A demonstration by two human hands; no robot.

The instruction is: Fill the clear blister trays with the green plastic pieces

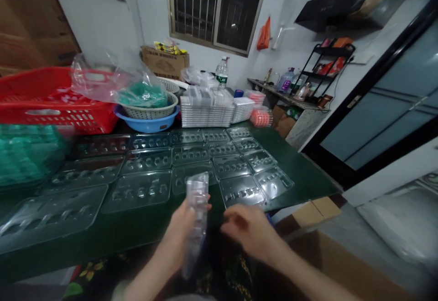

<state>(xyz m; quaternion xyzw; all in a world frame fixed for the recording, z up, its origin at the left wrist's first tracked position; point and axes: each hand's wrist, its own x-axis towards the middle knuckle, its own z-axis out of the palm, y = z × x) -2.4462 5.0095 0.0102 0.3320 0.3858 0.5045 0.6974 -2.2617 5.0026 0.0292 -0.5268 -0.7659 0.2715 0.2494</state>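
My left hand (pixel 183 228) is closed around a thin stack of clear plastic blister trays (pixel 197 200), held upright on edge above the table's near side. My right hand (pixel 248 230) is just to the right of the stack, apart from it. Its fingers are loosely curled with a gap to the thumb, somewhat blurred, and nothing shows in them. Beyond both hands, rows of clear blister trays (pixel 142 189) with moulded pockets lie flat on the dark green table (pixel 137 230).
A green bundle (pixel 29 152) in plastic lies at the left, before a red basket (pixel 85 117). Behind the rows stand a blue basin (pixel 147 123) with a strainer, stacked clear packs (pixel 205 111) and a water bottle (pixel 221 72). An open carton (pixel 342 264) is below right.
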